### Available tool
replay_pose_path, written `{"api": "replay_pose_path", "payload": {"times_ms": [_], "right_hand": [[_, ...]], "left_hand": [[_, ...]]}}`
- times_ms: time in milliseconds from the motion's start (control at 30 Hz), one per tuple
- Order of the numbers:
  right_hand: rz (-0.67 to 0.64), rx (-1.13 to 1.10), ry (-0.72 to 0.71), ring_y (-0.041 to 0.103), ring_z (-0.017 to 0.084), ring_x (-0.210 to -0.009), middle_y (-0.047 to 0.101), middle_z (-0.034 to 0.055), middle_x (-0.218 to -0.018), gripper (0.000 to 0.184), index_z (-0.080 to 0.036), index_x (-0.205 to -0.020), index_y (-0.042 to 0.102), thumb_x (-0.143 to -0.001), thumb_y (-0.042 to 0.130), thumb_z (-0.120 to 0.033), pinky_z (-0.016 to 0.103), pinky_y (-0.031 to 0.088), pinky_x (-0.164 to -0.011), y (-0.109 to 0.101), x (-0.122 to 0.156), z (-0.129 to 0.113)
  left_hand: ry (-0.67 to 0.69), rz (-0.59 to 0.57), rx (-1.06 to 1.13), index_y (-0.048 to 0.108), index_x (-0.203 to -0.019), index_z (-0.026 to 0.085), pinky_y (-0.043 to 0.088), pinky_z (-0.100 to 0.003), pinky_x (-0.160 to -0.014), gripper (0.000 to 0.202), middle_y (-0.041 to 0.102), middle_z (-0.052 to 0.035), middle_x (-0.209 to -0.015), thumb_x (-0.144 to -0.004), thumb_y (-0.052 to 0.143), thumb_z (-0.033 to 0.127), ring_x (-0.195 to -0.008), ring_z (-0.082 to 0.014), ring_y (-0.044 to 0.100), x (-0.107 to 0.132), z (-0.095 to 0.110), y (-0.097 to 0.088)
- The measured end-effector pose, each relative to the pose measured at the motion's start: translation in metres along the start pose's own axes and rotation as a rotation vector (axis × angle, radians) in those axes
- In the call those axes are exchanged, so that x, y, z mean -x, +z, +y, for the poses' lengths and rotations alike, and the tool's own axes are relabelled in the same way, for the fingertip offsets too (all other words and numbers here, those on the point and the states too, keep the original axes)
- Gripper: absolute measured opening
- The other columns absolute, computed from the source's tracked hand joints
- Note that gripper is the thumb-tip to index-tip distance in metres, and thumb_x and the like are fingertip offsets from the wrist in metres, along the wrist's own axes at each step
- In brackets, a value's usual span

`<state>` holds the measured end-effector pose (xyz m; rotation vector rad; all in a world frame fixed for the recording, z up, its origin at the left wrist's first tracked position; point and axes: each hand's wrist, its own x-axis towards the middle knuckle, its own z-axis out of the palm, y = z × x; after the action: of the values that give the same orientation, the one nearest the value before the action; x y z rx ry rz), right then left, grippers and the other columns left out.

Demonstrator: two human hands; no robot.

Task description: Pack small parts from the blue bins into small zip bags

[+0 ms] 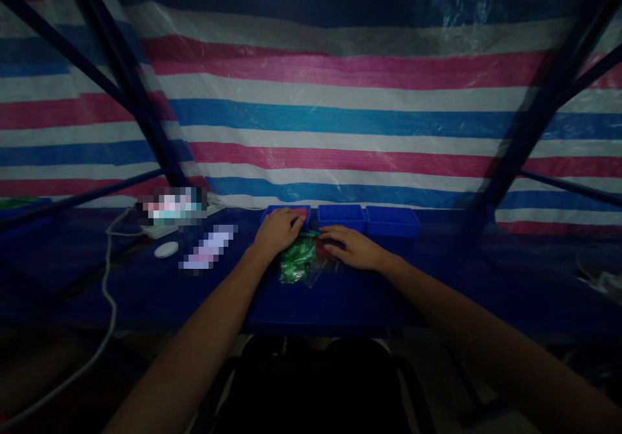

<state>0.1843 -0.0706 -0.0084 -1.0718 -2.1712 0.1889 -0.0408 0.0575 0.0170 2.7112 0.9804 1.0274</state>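
Both my hands rest on a dark blue table in dim light. My left hand lies palm down, fingers curled, at the front of the leftmost blue tray and on a clear plastic bag of green pieces. My right hand lies flat with fingers stretched toward the left, covering the bag's right part, where something reddish shows under the fingertips. Whether either hand grips the bag is unclear.
Two more blue trays stand in a row at the back. A white oval object, a white power strip and a white cable lie at the left. A striped tarpaulin and dark metal poles close off the back.
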Motion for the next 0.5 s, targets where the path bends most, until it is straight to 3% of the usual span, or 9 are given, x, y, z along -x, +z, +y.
{"api": "replay_pose_path", "payload": {"times_ms": [133, 333, 500], "right_hand": [[0.026, 0.002, -0.014, 0.059, 0.025, -0.128, 0.066, 0.0070, -0.135, 0.032, -0.026, -0.125, 0.069, -0.099, 0.050, -0.024, 0.046, 0.044, -0.111, 0.000, -0.003, 0.000], [0.269, -0.007, 0.091, 0.068, 0.024, -0.106, 0.074, 0.0058, -0.112, 0.023, -0.026, -0.109, 0.075, -0.095, 0.056, -0.025, 0.043, 0.051, -0.099, -0.010, -0.005, 0.004], [0.471, -0.193, 0.274, 0.071, 0.022, -0.087, 0.075, 0.0043, -0.096, 0.015, -0.024, -0.098, 0.074, -0.087, 0.067, -0.031, 0.037, 0.056, -0.081, -0.015, -0.005, 0.012]], "left_hand": [[0.028, 0.022, -0.084, 0.074, -0.104, 0.022, 0.040, -0.044, -0.106, 0.031, 0.072, -0.0096, -0.110, -0.096, 0.052, 0.042, -0.112, -0.0276, 0.059, -0.001, 0.005, -0.004], [0.146, 0.088, 0.127, 0.073, -0.107, 0.022, 0.039, -0.044, -0.110, 0.029, 0.071, -0.0089, -0.114, -0.098, 0.053, 0.041, -0.117, -0.0263, 0.059, 0.001, 0.029, -0.008], [0.129, -0.060, 0.402, 0.064, -0.127, 0.025, 0.050, -0.043, -0.098, 0.042, 0.072, -0.0085, -0.116, -0.089, 0.067, 0.041, -0.106, -0.0247, 0.067, 0.003, 0.042, 0.004]]}}
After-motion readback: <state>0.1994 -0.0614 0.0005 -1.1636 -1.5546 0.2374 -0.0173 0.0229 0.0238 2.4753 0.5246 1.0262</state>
